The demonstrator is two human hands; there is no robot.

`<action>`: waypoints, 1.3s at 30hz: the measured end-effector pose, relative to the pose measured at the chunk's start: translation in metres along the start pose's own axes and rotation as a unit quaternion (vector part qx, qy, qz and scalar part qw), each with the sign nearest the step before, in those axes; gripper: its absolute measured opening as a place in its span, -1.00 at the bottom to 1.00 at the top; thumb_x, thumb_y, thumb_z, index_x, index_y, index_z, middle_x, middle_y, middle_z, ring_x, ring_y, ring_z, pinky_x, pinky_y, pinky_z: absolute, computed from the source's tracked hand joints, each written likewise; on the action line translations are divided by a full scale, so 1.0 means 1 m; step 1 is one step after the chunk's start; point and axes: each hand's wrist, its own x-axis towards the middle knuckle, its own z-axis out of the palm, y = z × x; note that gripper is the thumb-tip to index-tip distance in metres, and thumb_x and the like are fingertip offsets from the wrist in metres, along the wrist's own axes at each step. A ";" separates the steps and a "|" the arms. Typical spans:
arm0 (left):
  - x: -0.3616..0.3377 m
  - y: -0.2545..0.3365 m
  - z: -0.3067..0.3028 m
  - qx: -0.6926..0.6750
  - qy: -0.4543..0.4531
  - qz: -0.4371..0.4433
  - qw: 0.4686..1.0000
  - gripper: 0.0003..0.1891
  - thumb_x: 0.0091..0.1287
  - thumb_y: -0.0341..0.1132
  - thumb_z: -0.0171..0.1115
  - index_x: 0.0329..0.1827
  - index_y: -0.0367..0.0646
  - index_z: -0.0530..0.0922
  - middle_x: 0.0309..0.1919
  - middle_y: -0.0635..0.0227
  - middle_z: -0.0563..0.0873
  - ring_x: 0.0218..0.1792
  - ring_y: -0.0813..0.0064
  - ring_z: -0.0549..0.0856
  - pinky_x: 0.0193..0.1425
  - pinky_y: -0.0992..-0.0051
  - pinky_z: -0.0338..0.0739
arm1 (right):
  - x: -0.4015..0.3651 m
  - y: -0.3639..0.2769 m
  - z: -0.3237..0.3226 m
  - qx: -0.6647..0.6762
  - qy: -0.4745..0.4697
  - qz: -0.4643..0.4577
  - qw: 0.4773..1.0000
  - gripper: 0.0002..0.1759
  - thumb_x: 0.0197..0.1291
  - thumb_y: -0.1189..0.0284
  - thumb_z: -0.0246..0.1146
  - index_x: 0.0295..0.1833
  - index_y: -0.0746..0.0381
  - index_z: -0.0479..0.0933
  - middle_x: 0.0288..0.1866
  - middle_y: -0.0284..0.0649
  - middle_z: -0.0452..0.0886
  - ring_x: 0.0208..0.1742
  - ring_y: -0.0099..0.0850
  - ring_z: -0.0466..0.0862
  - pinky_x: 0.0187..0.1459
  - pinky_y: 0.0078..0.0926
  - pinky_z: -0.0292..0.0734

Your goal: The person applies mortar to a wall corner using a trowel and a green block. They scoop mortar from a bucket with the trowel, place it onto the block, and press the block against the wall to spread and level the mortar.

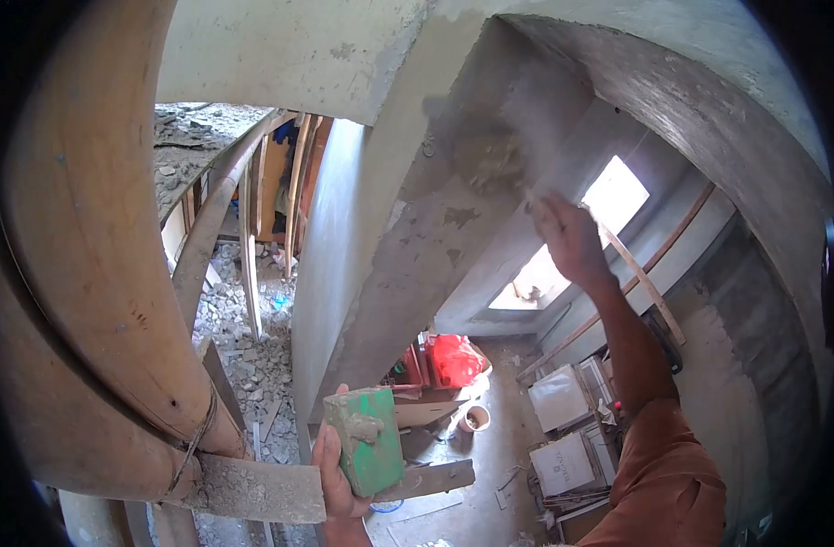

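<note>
My left hand (pixel 337 479) is closed around the edge of a green mortar board (pixel 380 460), which is tilted and smeared with grey along one side. A small lump of wet mortar (pixel 367 428) sits on the board. Up at the grey beam (pixel 390 264), my right hand (pixel 570 239) is raised with its fingers bent together close to the surface. Whatever those fingers hold is too blurred to make out. Just beyond them, a rough patch of fresh mortar (pixel 487 164) shows on the beam, darker than the plaster around it.
Thick bamboo poles (pixel 116 246), tied with wire, stand close on the left. A plank (pixel 253 490) runs out beneath my left hand. Far below are rubble (pixel 267 401), a red bag (pixel 456 361), a bucket (pixel 474 418) and stacked boxes (pixel 563 465). A wooden pole (pixel 640 273) slants near my right arm.
</note>
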 end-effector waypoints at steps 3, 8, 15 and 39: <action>-0.001 0.000 -0.002 0.002 0.000 -0.002 1.000 -0.28 0.57 -0.02 -0.02 0.64 -0.26 0.06 0.36 0.02 0.51 0.27 0.23 0.62 0.32 0.20 0.59 | 0.020 -0.013 -0.023 0.089 -0.025 0.089 0.992 -0.63 0.57 0.22 0.04 -0.07 0.32 0.55 -0.50 -0.29 0.49 -0.51 -0.57 0.47 -0.44 -0.46 0.44; -0.001 -0.002 -0.004 0.006 0.000 -0.006 1.000 -0.28 0.57 0.01 -0.03 0.64 -0.23 0.06 0.34 0.07 0.54 0.25 0.26 0.64 0.30 0.22 0.60 | 0.022 0.000 -0.021 0.305 -0.069 0.197 0.929 -0.66 0.55 0.23 0.05 -0.08 0.29 0.56 -0.49 -0.34 0.50 -0.51 -0.55 0.47 -0.46 -0.49 0.38; -0.001 -0.002 -0.004 0.021 0.002 -0.007 1.000 -0.28 0.57 0.00 -0.05 0.65 -0.23 0.04 0.35 0.04 0.52 0.26 0.22 0.64 0.31 0.19 0.61 | -0.048 -0.015 0.030 0.055 -0.152 0.084 0.983 -0.63 0.50 0.20 0.10 0.05 0.28 0.60 -0.27 0.03 0.69 -0.24 -0.05 0.70 -0.12 -0.21 0.55; -0.002 0.001 -0.002 0.029 -0.005 -0.018 0.999 -0.26 0.57 0.03 -0.03 0.65 -0.22 0.03 0.37 0.06 0.50 0.29 0.24 0.61 0.33 0.21 0.59 | -0.096 -0.015 0.072 0.090 -0.132 0.098 0.982 -0.69 0.49 0.24 0.09 -0.03 0.27 0.56 -0.40 0.08 0.60 -0.33 0.11 0.64 -0.26 -0.09 0.49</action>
